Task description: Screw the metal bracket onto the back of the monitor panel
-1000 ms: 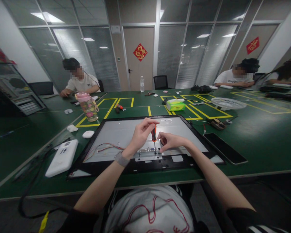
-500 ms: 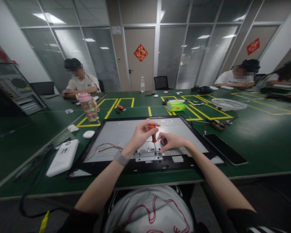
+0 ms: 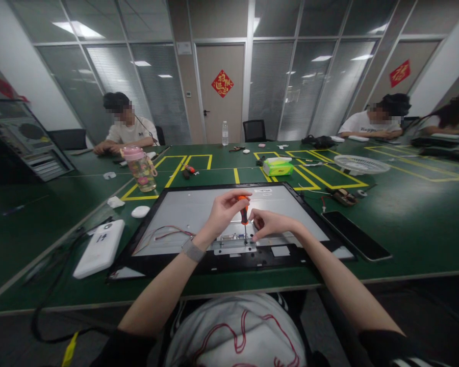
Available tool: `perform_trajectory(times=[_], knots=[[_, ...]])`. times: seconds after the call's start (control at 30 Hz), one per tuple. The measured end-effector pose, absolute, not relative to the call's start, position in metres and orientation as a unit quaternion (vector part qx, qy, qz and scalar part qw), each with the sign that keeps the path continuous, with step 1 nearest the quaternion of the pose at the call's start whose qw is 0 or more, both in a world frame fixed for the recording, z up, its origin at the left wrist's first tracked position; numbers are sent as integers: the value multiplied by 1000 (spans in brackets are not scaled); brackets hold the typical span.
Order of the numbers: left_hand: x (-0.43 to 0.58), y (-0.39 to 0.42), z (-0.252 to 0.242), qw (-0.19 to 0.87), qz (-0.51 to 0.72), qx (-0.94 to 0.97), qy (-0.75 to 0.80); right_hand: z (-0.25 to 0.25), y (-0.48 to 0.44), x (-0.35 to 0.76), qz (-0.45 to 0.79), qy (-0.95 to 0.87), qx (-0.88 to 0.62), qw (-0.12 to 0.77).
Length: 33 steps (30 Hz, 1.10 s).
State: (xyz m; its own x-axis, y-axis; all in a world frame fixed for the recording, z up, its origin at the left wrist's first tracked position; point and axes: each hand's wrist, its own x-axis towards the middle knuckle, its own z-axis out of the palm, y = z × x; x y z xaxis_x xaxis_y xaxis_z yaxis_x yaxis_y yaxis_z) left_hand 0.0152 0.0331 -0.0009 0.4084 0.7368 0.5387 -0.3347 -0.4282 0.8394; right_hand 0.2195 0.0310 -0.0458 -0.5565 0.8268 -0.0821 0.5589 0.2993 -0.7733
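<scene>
My left hand (image 3: 226, 211) grips an orange-and-black screwdriver (image 3: 244, 216) by the top of its handle. The screwdriver stands almost upright, its tip down at a metal bracket (image 3: 235, 250) with port connectors along it. Close to the tip is my right hand (image 3: 271, 223), its fingers curled but apart; one fingertip rests by the bracket. Under both hands lies a flat display panel (image 3: 183, 206) with a silver back and black frame. Thin wires (image 3: 172, 232) run across its left part. Whatever the screwdriver tip meets is too small to make out.
Left of the panel are a white power bank (image 3: 101, 250), a white oval item (image 3: 140, 211) and a pink-lidded bottle (image 3: 141, 171). A black phone (image 3: 355, 235) lies to the right. Beyond stand a green pack (image 3: 277, 167) and a white fan guard (image 3: 361, 164). Several people sit across the table.
The screwdriver handle has shifted very slightly right and the left fingers have moved a little on its top. My right hand and the panel stay in place.
</scene>
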Motion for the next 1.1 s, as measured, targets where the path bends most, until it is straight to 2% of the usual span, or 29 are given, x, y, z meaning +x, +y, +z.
perform_trajectory(times=[0.1, 0.33, 0.63, 0.87, 1.1], knots=[[16, 34, -2, 469, 553, 668, 168, -46, 31, 220, 398, -788, -438, 172], [15, 35, -3, 574, 529, 608, 146, -48, 33, 221, 398, -789, -434, 172], [17, 36, -6, 490, 565, 636, 191, -48, 33, 220, 397, -788, -438, 170], [16, 35, -1, 600, 530, 585, 131, -46, 32, 221, 390, -791, -442, 164], [20, 34, -5, 520, 586, 589, 199, -47, 32, 220, 390, -788, -447, 165]])
